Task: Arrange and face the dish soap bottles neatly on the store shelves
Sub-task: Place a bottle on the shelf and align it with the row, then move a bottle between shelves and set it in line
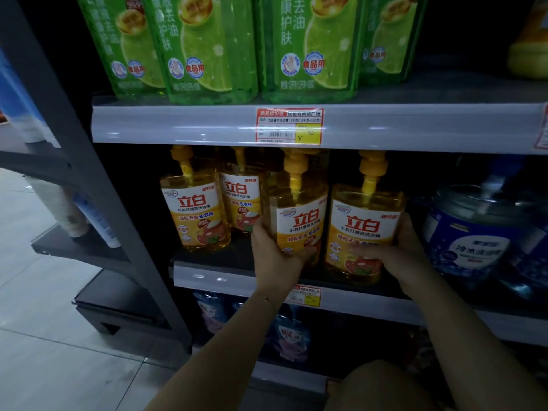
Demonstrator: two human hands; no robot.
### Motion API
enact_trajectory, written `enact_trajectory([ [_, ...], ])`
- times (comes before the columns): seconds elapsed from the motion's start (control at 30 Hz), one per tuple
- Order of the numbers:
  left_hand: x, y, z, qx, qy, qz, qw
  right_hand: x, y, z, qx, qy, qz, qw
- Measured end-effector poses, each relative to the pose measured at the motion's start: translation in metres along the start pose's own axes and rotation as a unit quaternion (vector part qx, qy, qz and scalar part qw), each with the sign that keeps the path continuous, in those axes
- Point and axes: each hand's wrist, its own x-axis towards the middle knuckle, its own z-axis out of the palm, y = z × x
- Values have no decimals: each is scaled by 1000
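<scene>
Hands [277,256] [398,250] gripping outer sides, yellow bottles [299,221] [363,229] between

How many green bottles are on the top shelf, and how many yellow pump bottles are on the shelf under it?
Green bottles: 4
Yellow pump bottles: 4
Total: 8

Head-worn view down toward shelf [178,126] (close)

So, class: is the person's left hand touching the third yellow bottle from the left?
Touching. The head view shows the left hand curled round the third yellow bottle low down, thumb across its label.
</scene>
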Motion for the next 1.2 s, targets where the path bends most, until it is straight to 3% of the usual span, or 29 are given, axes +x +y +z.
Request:
enact_trajectory([
  [0.17, 5, 4, 12, -8, 52, -13, 999, -1, 0, -1, -6, 6, 2, 1000],
  [0.33, 31, 8, -1, -5, -66, -34, 997, -3, -2, -3, -8, 9, 1, 1000],
  [0.67, 65, 18, 23, 4, -150, -83, 985, 0, 0, -5, -13, -12, -4, 1000],
  [0.73, 70, 22, 31, 41, -156, -97, 982, 1, 1, -6, -14, -22, -5, 1000],
  [0.87, 74, 36, 36, 233, -153, -139, 950, 5, 4, -6, -19, -51, -5, 999],
  [1.0, 64, 36, 29, 187, -175, -125, 959, 4, 10, 9, -7, -82, -21, 996],
  [1.1, 49, 21, -2, 155, -97, -35, 982, 4, 13, 24, -2, -99, -44, 994],
  [1.2, 33, 9, -46, 151, 110, 57, 981, 4, 16, 40, -19, -90, -83, 992],
])
